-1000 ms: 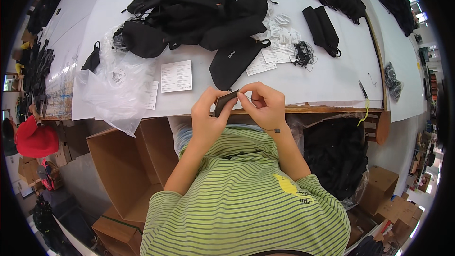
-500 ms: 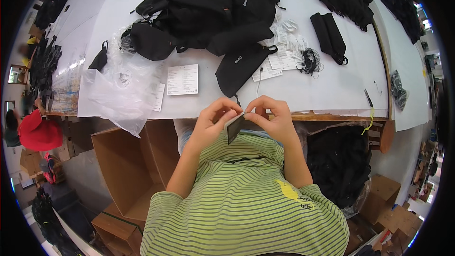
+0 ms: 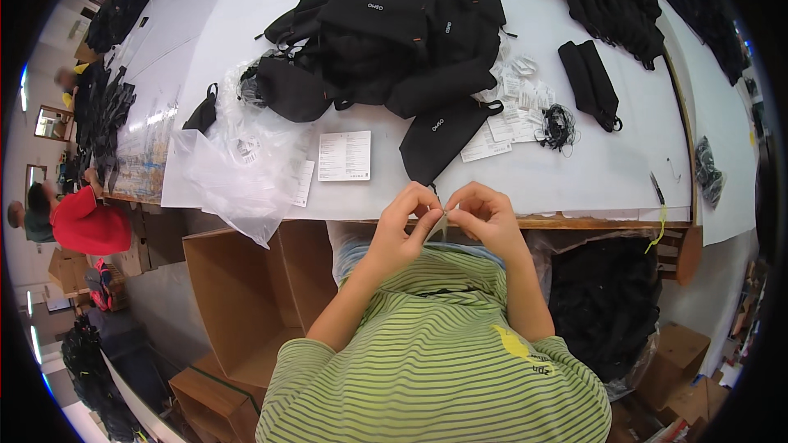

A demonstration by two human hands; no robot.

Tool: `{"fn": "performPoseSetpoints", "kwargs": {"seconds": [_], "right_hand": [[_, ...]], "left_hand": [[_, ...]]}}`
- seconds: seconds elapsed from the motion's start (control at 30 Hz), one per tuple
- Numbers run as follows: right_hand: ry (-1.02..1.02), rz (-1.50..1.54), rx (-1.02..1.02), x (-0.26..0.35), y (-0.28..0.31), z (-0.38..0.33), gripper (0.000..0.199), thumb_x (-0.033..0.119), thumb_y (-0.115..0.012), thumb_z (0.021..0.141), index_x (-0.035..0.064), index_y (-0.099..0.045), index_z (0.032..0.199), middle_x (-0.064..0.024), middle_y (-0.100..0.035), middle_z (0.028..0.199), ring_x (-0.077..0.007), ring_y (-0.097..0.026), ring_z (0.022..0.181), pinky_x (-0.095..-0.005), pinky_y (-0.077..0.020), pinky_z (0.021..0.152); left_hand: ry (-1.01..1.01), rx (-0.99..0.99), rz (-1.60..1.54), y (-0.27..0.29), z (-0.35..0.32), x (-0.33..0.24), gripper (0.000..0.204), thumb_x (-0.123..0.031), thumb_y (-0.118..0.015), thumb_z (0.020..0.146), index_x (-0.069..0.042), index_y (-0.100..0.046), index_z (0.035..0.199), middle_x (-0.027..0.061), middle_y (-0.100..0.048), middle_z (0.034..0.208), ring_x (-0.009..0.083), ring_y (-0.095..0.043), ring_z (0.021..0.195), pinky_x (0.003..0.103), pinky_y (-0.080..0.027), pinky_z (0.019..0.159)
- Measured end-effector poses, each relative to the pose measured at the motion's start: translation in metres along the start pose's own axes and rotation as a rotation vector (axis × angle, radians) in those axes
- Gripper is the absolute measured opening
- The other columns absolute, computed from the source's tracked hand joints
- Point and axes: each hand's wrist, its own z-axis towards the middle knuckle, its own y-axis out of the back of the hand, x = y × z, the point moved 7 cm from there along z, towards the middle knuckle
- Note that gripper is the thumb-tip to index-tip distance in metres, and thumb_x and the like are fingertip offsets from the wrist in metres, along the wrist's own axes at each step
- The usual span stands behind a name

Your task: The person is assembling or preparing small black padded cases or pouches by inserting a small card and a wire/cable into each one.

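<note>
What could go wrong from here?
Small flat piece: it might slip, since the left hand and right hand meet at it by their fingertips only.
Clear plastic bag: it overhangs the table edge and could slide off.
Slim pointed tool: a snag on the yellow cord hanging over the edge might drag it down.

A garment or bag workshop is suggested by the long white-covered table (image 3: 616, 180), on which black fabric pouches (image 3: 369, 53) are heaped beside printed cards (image 3: 345, 157) and clear plastic packaging (image 3: 234, 176). Cardboard boxes (image 3: 234, 287) are placed below, and a person in red (image 3: 92, 223) is seen beyond.
</note>
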Motion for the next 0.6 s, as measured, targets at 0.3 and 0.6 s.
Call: {"fn": "performPoseSetpoints", "kwargs": {"seconds": [0.3,0.6], "right_hand": [[-0.023,0.149,0.021,-0.003,0.005,0.005,0.012,0.012,-0.061,0.091,0.003,-0.055,0.089,0.0039,-0.049,0.061,-0.0023,-0.041,0.051,-0.0191,-0.0297,0.046],[-0.065,-0.044,-0.025,-0.015,0.009,-0.006,0.015,0.015,-0.065,0.089,0.0034,-0.057,0.084,0.0032,-0.051,0.061,-0.003,-0.045,0.053,-0.0195,-0.0328,0.048]], "left_hand": [[-0.047,-0.143,-0.056,0.009,0.059,0.006,0.007,-0.003,-0.057,0.089,0.0,-0.051,0.09,0.0043,-0.05,0.08,0.0093,-0.047,0.059,0.023,-0.039,0.057],[-0.07,-0.457,0.591,0.05,0.173,0.041,0.019,-0.017,-0.072,0.078,-0.001,-0.062,0.081,0.0068,-0.056,0.077,0.0194,-0.054,0.06,0.033,-0.045,0.06]]}}
